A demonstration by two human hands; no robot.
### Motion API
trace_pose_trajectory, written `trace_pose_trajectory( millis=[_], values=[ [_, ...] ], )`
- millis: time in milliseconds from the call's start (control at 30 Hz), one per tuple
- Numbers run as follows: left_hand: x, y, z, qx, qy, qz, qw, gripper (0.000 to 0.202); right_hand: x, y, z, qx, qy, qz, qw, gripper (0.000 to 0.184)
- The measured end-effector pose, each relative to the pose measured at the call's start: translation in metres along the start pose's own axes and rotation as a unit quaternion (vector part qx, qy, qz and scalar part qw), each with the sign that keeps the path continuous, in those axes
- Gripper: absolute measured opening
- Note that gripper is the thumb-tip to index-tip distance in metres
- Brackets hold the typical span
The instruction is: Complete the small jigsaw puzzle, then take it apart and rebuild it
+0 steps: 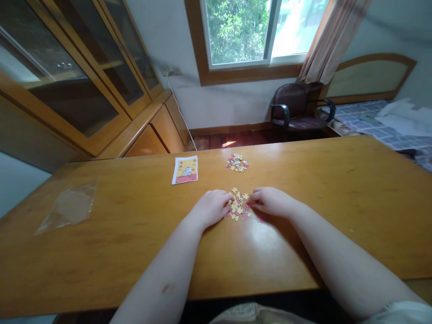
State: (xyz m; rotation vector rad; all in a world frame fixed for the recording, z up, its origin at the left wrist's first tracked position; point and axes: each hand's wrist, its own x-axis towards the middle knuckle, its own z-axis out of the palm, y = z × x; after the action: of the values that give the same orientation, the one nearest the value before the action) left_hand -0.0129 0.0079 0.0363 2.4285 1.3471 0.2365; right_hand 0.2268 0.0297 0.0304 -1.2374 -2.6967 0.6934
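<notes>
A loose heap of jigsaw pieces [238, 208], yellow and pink, lies on the wooden table between my two hands. My left hand [213, 206] rests at the heap's left side, fingers curved and a little apart, the tips touching pieces. From the right, my right hand [272, 201] reaches in with its fingers bent together at a pink piece on the heap's edge. One pink piece [259, 219] lies apart, just below the right hand. Farther back is a second heap of jigsaw pieces [237, 163], touched by neither hand.
A picture card [185, 170] with a white animal on yellow and pink lies left of the far heap. A clear plastic bag [69, 204] is flat on the table's [141, 243] left. Beyond stand an armchair [297, 108], a bed [364, 114] and a glass-door cabinet [84, 90].
</notes>
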Motion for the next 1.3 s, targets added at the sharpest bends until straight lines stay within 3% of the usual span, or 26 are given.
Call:
trace_pose_trajectory(
  millis=[200, 367, 500, 700, 833, 967, 1300],
  values=[
    [0.006, -0.009, 0.006, 0.047, 0.002, -0.021, 0.999, 0.020, 0.000, 0.002, -0.003, -0.001, -0.032, 0.033, 0.999, 0.016],
    [0.009, -0.016, 0.012, 0.021, 0.026, -0.065, 0.997, 0.019, -0.002, -0.004, -0.003, 0.023, -0.060, 0.053, 0.997, 0.004],
    [0.011, -0.017, 0.014, -0.009, 0.039, -0.094, 0.995, 0.019, -0.003, -0.008, -0.004, 0.039, -0.080, 0.047, 0.995, 0.016],
    [0.008, -0.014, 0.010, 0.015, 0.054, -0.070, 0.996, 0.016, 0.001, -0.008, -0.001, -0.010, 0.020, -0.010, 1.000, 0.022],
    [0.005, -0.011, 0.010, 0.029, 0.038, -0.070, 0.996, 0.031, 0.005, -0.013, 0.010, -0.031, 0.071, -0.065, 0.995, 0.037],
    [0.005, -0.009, 0.012, 0.033, 0.033, -0.081, 0.996, 0.021, 0.009, -0.018, 0.026, -0.058, 0.062, -0.092, 0.992, 0.061],
    [0.008, -0.006, 0.012, -0.016, 0.014, -0.101, 0.995, 0.022, 0.013, -0.010, 0.029, -0.060, 0.080, -0.052, 0.994, 0.058]
  ],
)
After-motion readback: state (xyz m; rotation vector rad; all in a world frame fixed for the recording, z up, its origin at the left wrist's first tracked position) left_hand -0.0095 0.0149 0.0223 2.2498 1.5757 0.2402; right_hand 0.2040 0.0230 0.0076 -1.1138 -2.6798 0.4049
